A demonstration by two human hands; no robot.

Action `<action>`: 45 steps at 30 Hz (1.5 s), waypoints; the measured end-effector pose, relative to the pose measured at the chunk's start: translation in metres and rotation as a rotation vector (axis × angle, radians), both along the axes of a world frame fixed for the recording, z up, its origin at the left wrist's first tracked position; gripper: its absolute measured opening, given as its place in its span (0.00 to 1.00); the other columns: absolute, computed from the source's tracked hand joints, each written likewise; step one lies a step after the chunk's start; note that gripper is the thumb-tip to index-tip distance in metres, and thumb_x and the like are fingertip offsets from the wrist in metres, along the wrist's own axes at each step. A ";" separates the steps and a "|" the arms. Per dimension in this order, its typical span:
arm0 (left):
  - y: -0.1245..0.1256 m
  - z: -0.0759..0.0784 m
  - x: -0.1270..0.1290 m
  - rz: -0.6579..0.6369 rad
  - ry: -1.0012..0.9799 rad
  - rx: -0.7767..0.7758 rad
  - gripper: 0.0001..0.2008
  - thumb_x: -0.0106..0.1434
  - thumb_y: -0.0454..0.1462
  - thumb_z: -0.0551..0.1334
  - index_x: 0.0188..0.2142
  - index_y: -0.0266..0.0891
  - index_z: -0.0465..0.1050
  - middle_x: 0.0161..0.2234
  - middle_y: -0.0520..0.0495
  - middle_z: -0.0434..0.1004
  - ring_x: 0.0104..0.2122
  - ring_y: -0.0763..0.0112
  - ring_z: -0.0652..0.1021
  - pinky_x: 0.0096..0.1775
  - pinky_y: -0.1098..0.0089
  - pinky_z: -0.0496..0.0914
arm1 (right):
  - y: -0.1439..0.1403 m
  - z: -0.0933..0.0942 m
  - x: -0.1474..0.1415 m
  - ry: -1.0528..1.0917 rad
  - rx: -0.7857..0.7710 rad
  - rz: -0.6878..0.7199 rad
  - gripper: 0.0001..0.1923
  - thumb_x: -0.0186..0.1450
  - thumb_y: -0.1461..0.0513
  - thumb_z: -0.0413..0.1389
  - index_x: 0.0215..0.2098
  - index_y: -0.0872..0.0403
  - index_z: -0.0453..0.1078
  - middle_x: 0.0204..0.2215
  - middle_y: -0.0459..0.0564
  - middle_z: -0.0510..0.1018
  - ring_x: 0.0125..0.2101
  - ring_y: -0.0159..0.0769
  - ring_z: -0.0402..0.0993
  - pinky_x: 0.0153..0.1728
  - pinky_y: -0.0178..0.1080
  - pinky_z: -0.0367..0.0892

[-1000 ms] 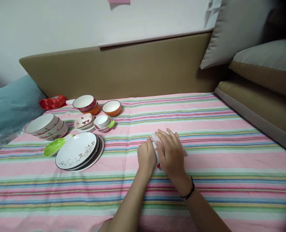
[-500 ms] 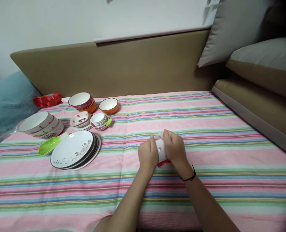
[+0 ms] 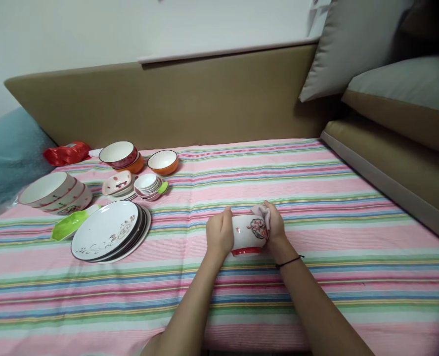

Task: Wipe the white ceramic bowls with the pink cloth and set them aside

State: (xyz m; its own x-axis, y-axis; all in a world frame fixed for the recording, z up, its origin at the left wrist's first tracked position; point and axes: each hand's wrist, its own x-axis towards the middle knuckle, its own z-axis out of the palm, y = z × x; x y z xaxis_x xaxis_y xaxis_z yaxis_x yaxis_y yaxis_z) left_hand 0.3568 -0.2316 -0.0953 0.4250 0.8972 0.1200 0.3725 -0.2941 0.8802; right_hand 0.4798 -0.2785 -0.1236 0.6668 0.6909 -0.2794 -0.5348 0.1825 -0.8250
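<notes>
A white bowl (image 3: 246, 232) with a red foot and a red-and-black flower print is held between my two hands over the striped cloth. My left hand (image 3: 220, 234) grips its left side, thumb up at the rim. At the right side, my right hand (image 3: 276, 225) is closed on a pale cloth (image 3: 262, 213) and presses it against the bowl's rim and wall. A thin black cord circles my right wrist. The inside of the bowl is hidden from view.
Stacked plates (image 3: 106, 230), a green leaf-shaped dish (image 3: 69, 226), large white bowls (image 3: 56, 193), small dishes (image 3: 148, 184) and an orange bowl (image 3: 163, 162) stand on the left. A red packet (image 3: 66, 154) lies behind them. A brown backrest (image 3: 219, 99) and cushions (image 3: 401, 94) border the cloth.
My right hand has moved right and outward with the pale cloth, uncovering the bowl's flower print. My left hand still grips the left side. The whole view has shifted slightly.
</notes>
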 end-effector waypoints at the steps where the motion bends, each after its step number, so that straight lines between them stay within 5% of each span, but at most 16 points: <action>1: 0.003 -0.001 -0.001 0.010 -0.035 -0.038 0.24 0.66 0.47 0.44 0.16 0.41 0.50 0.14 0.53 0.53 0.19 0.72 0.59 0.26 0.67 0.48 | 0.002 -0.001 -0.003 0.083 0.013 -0.020 0.14 0.56 0.51 0.50 0.19 0.51 0.61 0.13 0.42 0.68 0.15 0.32 0.66 0.21 0.37 0.67; 4: 0.011 -0.002 -0.004 0.056 -0.134 -0.139 0.24 0.65 0.47 0.46 0.15 0.41 0.49 0.14 0.54 0.51 0.19 0.73 0.57 0.26 0.68 0.50 | 0.005 -0.001 -0.016 0.242 0.010 -0.170 0.10 0.56 0.55 0.49 0.21 0.49 0.56 0.14 0.38 0.65 0.15 0.30 0.65 0.22 0.35 0.67; 7: 0.015 -0.004 -0.007 0.113 -0.187 -0.184 0.23 0.65 0.47 0.46 0.15 0.42 0.49 0.14 0.55 0.50 0.19 0.74 0.57 0.25 0.69 0.51 | 0.001 0.002 -0.035 0.112 -0.111 -0.333 0.09 0.59 0.55 0.46 0.25 0.50 0.61 0.17 0.39 0.69 0.18 0.32 0.68 0.22 0.36 0.67; 12: 0.011 -0.006 -0.010 0.156 -0.164 -0.174 0.24 0.66 0.47 0.45 0.15 0.42 0.51 0.13 0.54 0.53 0.17 0.73 0.58 0.24 0.69 0.50 | -0.015 0.009 -0.062 -0.593 -0.207 -0.273 0.22 0.67 0.53 0.41 0.49 0.54 0.69 0.44 0.52 0.77 0.40 0.39 0.75 0.41 0.42 0.70; 16: 0.005 -0.005 -0.009 0.111 -0.100 -0.113 0.26 0.67 0.46 0.44 0.14 0.41 0.55 0.13 0.51 0.59 0.17 0.72 0.61 0.24 0.68 0.51 | -0.023 0.015 -0.069 -1.273 -0.181 -0.255 0.22 0.69 0.60 0.40 0.59 0.53 0.61 0.58 0.53 0.67 0.60 0.43 0.58 0.59 0.52 0.54; 20: 0.002 -0.003 -0.008 0.090 -0.043 -0.052 0.25 0.68 0.42 0.44 0.15 0.41 0.59 0.16 0.48 0.67 0.19 0.71 0.65 0.26 0.69 0.53 | -0.019 0.028 -0.067 -1.583 -0.246 -0.167 0.20 0.67 0.63 0.43 0.56 0.52 0.64 0.53 0.54 0.72 0.56 0.47 0.61 0.56 0.52 0.54; 24: 0.000 -0.005 -0.008 0.085 -0.023 -0.049 0.25 0.68 0.43 0.44 0.16 0.41 0.62 0.17 0.47 0.68 0.21 0.69 0.68 0.27 0.69 0.53 | -0.009 0.042 -0.058 -1.623 -0.418 -0.115 0.13 0.66 0.62 0.43 0.34 0.53 0.69 0.30 0.53 0.74 0.34 0.43 0.67 0.37 0.44 0.60; 27: -0.002 -0.008 -0.006 0.057 -0.015 -0.035 0.26 0.67 0.44 0.44 0.15 0.41 0.61 0.16 0.47 0.67 0.21 0.68 0.67 0.27 0.69 0.52 | -0.005 0.046 -0.048 -1.554 -0.482 -0.078 0.15 0.64 0.62 0.43 0.20 0.51 0.60 0.19 0.48 0.67 0.25 0.38 0.61 0.29 0.40 0.54; 31: -0.006 -0.008 -0.001 0.043 0.008 -0.014 0.25 0.66 0.44 0.44 0.14 0.42 0.55 0.14 0.49 0.60 0.19 0.69 0.63 0.27 0.68 0.51 | -0.006 0.044 -0.029 -1.221 -0.459 0.014 0.22 0.65 0.56 0.43 0.14 0.51 0.53 0.12 0.44 0.61 0.18 0.33 0.55 0.23 0.38 0.47; 36: -0.012 -0.006 0.007 0.048 0.046 0.037 0.24 0.65 0.44 0.46 0.13 0.42 0.47 0.13 0.52 0.51 0.18 0.72 0.57 0.27 0.67 0.47 | -0.013 0.033 -0.006 -0.711 -0.201 0.107 0.28 0.65 0.50 0.44 0.09 0.49 0.53 0.05 0.42 0.55 0.12 0.31 0.55 0.21 0.37 0.55; 41: -0.004 -0.003 0.000 0.035 -0.140 -0.137 0.23 0.64 0.46 0.47 0.14 0.42 0.47 0.14 0.54 0.46 0.18 0.73 0.55 0.25 0.68 0.50 | -0.010 0.021 -0.003 -0.092 -0.081 -0.046 0.19 0.60 0.51 0.50 0.16 0.51 0.62 0.11 0.43 0.66 0.14 0.32 0.63 0.23 0.37 0.64; 45: 0.009 -0.004 -0.008 0.138 -0.361 -0.354 0.21 0.61 0.44 0.49 0.14 0.42 0.48 0.14 0.56 0.48 0.17 0.76 0.55 0.23 0.71 0.53 | -0.004 0.021 -0.018 0.331 0.024 -0.012 0.15 0.60 0.52 0.49 0.23 0.53 0.67 0.17 0.45 0.73 0.21 0.36 0.71 0.27 0.39 0.70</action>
